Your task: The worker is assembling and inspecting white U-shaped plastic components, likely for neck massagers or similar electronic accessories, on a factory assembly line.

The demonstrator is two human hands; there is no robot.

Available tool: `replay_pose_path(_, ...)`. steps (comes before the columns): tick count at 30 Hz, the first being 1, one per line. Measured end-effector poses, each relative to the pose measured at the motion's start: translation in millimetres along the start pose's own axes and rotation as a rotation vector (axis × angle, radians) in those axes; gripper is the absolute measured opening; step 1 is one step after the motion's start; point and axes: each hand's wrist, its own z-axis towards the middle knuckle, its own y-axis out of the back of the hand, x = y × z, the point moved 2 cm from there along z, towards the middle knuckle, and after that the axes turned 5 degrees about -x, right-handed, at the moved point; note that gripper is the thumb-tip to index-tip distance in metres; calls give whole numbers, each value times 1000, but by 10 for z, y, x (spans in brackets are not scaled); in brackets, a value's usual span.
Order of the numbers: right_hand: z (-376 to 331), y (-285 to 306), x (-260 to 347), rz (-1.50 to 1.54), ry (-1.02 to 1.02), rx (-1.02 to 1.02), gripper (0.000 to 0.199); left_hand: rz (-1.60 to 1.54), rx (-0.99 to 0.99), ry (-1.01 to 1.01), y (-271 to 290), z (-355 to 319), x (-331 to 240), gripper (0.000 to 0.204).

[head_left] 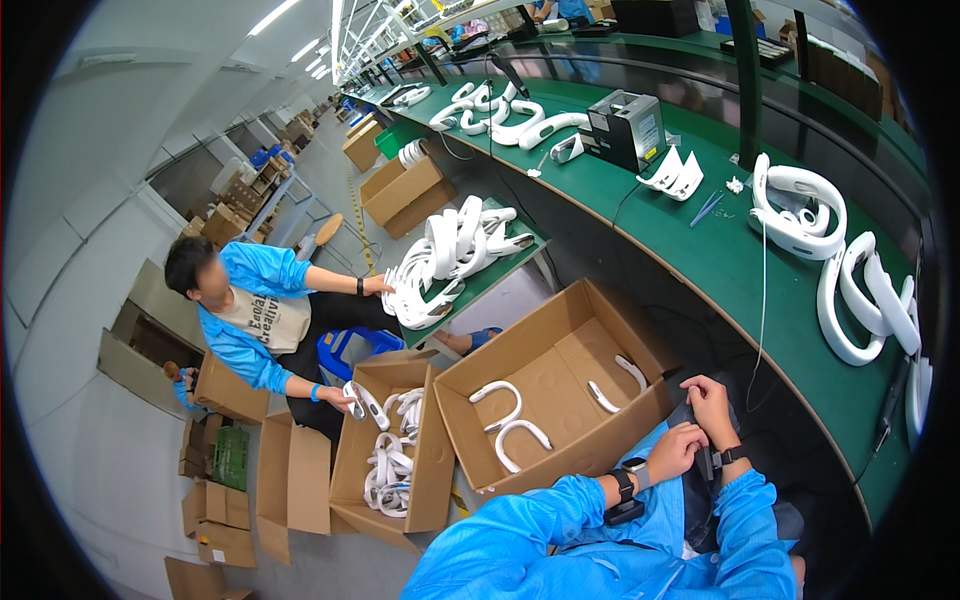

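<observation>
My left hand (676, 451) reaches across my lap, its fingers bent and pressed together beside my right wrist; whatever they grip is hidden. My right hand (709, 404) is raised above dark cloth on my lap, fingers loosely bent and apart, with nothing visible in them. Both wrists carry black bands. Left of my hands stands an open cardboard box (560, 365) with several white U-shaped neckband devices (522, 440) lying apart on its bottom. A second cardboard box (432, 490) beside it holds a heap of the same white devices (390, 470).
A co-worker (262, 315) in a blue jacket holds a white piece over the second box and touches a white pile (455, 250) on a small green table. The long green bench (640, 225) on my right bears white devices (800, 215), a grey-black machine (625, 130) and blue tweezers (706, 208).
</observation>
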Motion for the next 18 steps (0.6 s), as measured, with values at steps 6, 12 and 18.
replay_pose_path(6, -16, 82, -122, 3, 34, -79, 20, -19, -30, -89, -88, 49, -18, 16)
replay_pose_path(12, -39, 18, -33, 52, 27, -52, 17, 48, -26, -25, 19, 48, -16, 12)
replay_pose_path(18, -449, 424, 296, 298, -61, 63, 18, 73, -38, -71, -80, 7, 170, 9)
